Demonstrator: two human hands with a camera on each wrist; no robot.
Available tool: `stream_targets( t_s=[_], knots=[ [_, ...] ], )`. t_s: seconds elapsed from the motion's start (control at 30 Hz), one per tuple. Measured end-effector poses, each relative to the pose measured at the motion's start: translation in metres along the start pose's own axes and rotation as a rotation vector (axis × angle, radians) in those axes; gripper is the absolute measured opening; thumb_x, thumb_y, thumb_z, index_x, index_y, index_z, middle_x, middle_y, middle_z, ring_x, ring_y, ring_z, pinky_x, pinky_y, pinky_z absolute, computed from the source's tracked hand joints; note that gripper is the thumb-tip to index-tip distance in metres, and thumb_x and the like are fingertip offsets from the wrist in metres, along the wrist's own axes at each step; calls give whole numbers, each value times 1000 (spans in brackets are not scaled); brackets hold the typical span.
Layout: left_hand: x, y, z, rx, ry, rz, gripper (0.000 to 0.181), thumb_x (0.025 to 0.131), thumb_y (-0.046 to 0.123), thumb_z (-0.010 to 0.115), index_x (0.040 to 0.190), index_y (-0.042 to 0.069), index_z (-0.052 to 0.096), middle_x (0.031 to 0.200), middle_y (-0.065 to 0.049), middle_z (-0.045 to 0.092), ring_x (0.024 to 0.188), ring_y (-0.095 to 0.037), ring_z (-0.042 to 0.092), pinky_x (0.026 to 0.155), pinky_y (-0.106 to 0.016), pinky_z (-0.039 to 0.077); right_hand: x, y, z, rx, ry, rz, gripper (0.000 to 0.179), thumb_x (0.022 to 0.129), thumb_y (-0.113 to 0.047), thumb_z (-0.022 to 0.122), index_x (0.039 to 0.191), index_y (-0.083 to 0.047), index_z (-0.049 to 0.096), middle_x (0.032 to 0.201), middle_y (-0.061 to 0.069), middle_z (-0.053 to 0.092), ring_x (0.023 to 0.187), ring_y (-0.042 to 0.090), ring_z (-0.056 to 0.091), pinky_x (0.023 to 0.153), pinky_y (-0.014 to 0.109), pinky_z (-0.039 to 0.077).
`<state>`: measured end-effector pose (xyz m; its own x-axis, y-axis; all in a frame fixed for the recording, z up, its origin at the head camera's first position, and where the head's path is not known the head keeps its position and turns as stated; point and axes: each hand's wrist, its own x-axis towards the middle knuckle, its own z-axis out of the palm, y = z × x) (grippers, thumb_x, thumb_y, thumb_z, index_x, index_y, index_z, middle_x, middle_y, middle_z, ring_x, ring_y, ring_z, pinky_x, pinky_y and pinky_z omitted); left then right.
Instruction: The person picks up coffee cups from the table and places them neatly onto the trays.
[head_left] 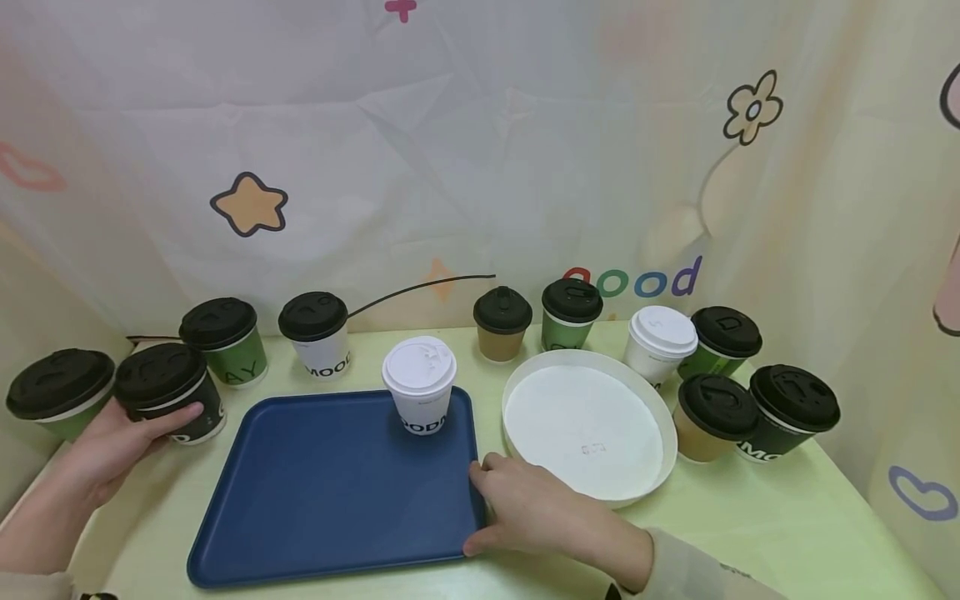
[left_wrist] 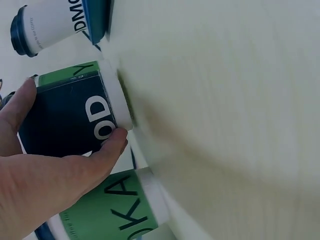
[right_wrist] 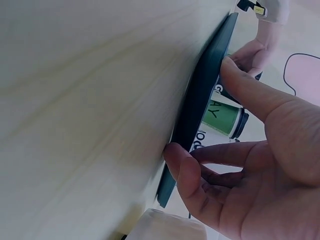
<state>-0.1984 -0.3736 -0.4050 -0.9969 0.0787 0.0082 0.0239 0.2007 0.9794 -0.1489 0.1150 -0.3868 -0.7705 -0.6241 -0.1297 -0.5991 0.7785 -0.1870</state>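
Observation:
At the left of the table, my left hand (head_left: 123, 442) grips a black paper cup (head_left: 206, 417) with a black lid, thumb across its front. White letters show on this cup (left_wrist: 65, 115) in the left wrist view, its base close to the tabletop. My right hand (head_left: 532, 508) holds the right edge of a dark blue tray (head_left: 337, 500), thumb near the front corner and curled fingers farther back. In the right wrist view the thumb and fingertips (right_wrist: 172, 152) meet the rim of the tray (right_wrist: 200, 95). A white cup with a white lid (head_left: 420, 387) stands on the tray's back right part.
Green cups (head_left: 236, 354) (head_left: 63, 392) and a white cup with black lid (head_left: 315, 337) stand around the left hand and behind the tray. A round white dish (head_left: 592, 437) lies right of the tray. Several more lidded cups (head_left: 716, 417) stand behind and beside it, before a curtain (head_left: 480, 183).

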Motion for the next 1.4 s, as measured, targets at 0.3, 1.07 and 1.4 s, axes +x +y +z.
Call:
stream_targets(
  t_s=[0.3, 1.07, 1.4],
  knots=[
    [-6, 21, 6, 254, -30, -34, 87, 105, 22, 63, 164, 40, 2, 166, -1, 16, 149, -18, 21, 82, -10, 43, 0, 0, 0, 6, -1, 1, 86, 75, -57, 88, 132, 3, 63, 112, 11, 65, 92, 18, 64, 75, 33, 58],
    [7, 56, 75, 247, -192, -6, 86, 97, 18, 75, 162, 5, 19, 156, -22, 36, 141, -37, 35, 108, -59, 35, 1, -1, 2, -6, 4, -10, 88, 75, -57, 87, 133, 4, 63, 111, 10, 65, 91, 17, 63, 74, 32, 57],
    [19, 55, 107, 237, -264, -12, 85, 93, 20, 79, 159, 2, 27, 155, -24, 39, 140, -41, 37, 107, -61, 35, 1, 0, 1, -10, -9, 2, 88, 76, -58, 87, 134, 4, 62, 113, 10, 65, 93, 18, 64, 76, 33, 57]
  ],
)
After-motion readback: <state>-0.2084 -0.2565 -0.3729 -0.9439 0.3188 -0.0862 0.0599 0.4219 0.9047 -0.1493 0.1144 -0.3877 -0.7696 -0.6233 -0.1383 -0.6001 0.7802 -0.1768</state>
